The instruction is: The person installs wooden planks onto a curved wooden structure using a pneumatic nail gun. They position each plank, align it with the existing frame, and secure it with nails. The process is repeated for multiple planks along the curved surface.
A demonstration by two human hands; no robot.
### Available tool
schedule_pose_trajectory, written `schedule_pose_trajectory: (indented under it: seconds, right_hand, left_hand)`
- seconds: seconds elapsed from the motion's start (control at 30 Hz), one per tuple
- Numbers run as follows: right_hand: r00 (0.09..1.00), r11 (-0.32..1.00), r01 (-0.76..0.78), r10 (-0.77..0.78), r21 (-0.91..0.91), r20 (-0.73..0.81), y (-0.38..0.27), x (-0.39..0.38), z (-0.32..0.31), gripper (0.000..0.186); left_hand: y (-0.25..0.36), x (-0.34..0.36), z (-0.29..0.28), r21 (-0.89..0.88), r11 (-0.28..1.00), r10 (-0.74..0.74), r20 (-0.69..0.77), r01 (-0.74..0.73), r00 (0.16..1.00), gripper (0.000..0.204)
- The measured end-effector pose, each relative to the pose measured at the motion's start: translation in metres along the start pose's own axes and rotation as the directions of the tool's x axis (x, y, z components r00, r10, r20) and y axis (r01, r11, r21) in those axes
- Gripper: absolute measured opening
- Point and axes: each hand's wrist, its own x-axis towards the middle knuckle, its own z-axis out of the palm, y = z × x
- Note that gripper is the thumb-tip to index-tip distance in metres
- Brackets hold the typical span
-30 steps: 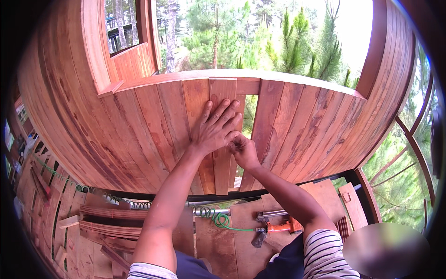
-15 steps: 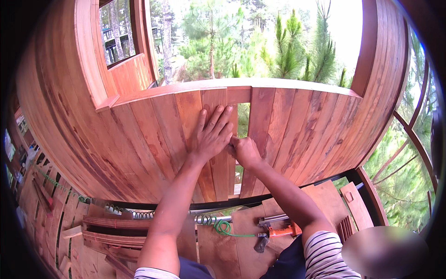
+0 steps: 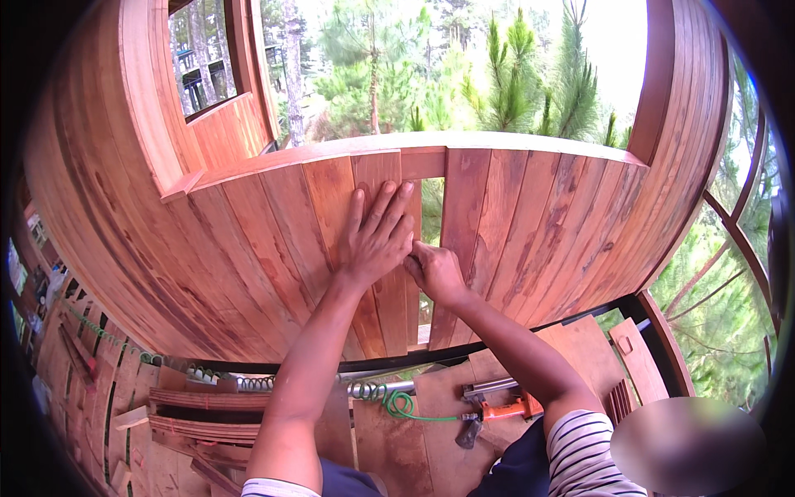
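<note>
Upright wooden planks form a wall in front of me, with a narrow gap showing greenery behind. My left hand lies flat against the plank just left of this gap, fingers stretched upward and slightly apart. At the gap, my right hand is closed, its thumb and curled fingers on the free edge of that plank. Its fingertips are partly hidden, and the two hands touch or nearly touch there.
A ledge tops the planks beneath a large opening. On the board floor lies an orange nail gun with a coiled green air hose. Stacked planks lie at the lower left. A blurred shape covers the lower right.
The view has shifted slightly. My left hand stays pressed on the plank; my right hand has turned a little at the plank's edge.
</note>
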Motion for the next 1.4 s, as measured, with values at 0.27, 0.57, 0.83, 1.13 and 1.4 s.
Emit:
schedule_pose_trajectory:
  seconds: [0.27, 0.57, 0.83, 1.13, 1.4]
  right_hand:
    - [0.998, 0.997, -0.045, 0.043, 0.060, 0.037, -0.003, 0.000, -0.005, 0.015]
    - [0.999, 0.998, -0.024, 0.022, 0.051, 0.046, -0.002, 0.001, -0.006, 0.015]
    - [0.998, 0.994, -0.047, 0.044, 0.097, 0.034, -0.006, 0.004, -0.008, 0.010]
    - [0.811, 0.981, -0.077, 0.166, -0.178, 0.561, 0.005, -0.008, -0.015, 0.028]
    - [0.686, 0.927, -0.308, 0.373, -0.215, 0.624, 0.062, -0.143, 0.092, 0.027]
  left_hand:
    - [0.000, 0.000, 0.002, 0.028, 0.999, 0.020, -0.004, -0.020, 1.000, 0.020]
    - [0.001, 0.000, 0.004, 0.005, 1.000, 0.001, -0.030, -0.001, 1.000, 0.012]
    - [-0.001, 0.000, 0.005, 0.061, 0.998, 0.020, -0.002, -0.020, 1.000, 0.020]
    - [0.005, 0.010, 0.003, 0.014, 0.999, 0.030, -0.065, -0.029, 0.997, 0.032]
    - [-0.003, 0.008, 0.009, 0.082, 0.996, 0.048, -0.174, -0.034, 0.984, 0.035]
